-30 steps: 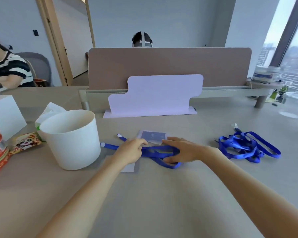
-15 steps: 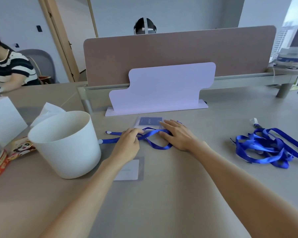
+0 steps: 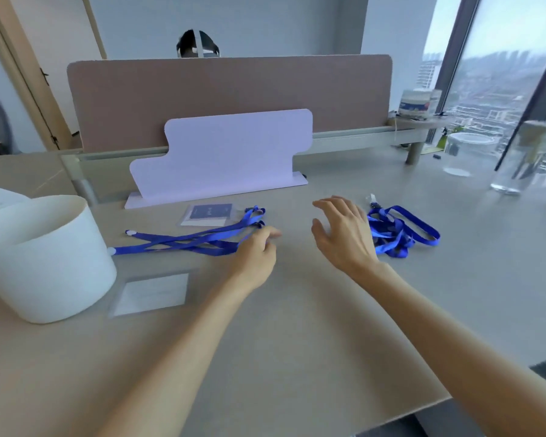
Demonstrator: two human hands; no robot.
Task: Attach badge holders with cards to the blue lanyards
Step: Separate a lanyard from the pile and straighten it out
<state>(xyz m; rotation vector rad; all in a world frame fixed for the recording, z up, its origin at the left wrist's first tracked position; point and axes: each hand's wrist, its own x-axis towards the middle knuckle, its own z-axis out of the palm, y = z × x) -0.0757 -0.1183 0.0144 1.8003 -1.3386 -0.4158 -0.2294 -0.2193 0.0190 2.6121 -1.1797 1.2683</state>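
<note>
Grey desk surface [image 3: 297, 326] fills the head view. A brown partition [image 3: 234, 96] runs along its far edge, and a pale lilac stand [image 3: 230, 152] is propped in front of it. Above the partition shows the top of another person's head [image 3: 197, 45]. A window [image 3: 501, 74] overlooking a city takes up the far right, with a clear bottle [image 3: 525, 159] and a clear tub [image 3: 467, 152] on the desk near it. At the left stands a white bucket [image 3: 41, 257].

A blue lanyard [image 3: 183, 242] lies stretched across the desk from beside the bucket rightward. Its straps cross one another, and their right ends meet the left hand [image 3: 256, 252]. That hand's fingers are curled down on the straps and hold them, with the index finger pointing right. Just beyond the lanyard, near the stand, a badge holder [image 3: 207, 215] with a dark card lies flat. A second holder with a white card [image 3: 153, 294] lies nearer, just right of the bucket and apart from the straps.

The right hand [image 3: 344, 233] is spread wide with relaxed fingers and holds nothing. Whether it touches the desk cannot be told. Just to its right lies a tangled pile of blue lanyards [image 3: 399, 231], with a metal clip [image 3: 373, 200] at its far edge.
</note>
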